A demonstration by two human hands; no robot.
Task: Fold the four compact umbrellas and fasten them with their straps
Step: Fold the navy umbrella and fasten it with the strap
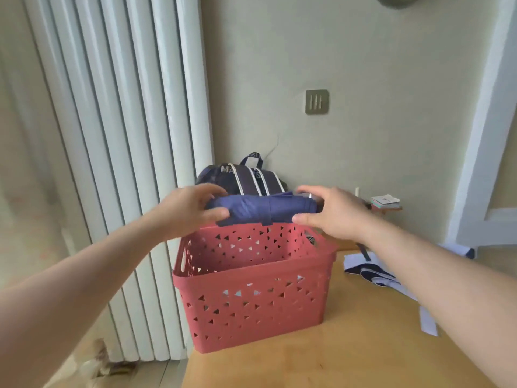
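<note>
Wooden table [349, 345]: left hand [187, 208] and right hand [333, 212] grasp folded navy umbrella [260, 210] over red basket [251, 312]; an uneven release could bounce it off the rim.

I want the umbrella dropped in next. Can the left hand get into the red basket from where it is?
Probably yes. The left hand holds the folded umbrella just above the red basket, whose open top has nothing covering it.

The hands [190, 208] cover both ends of the umbrella [263, 210]; the backpack [246, 177] lettering is partly hidden.
</note>
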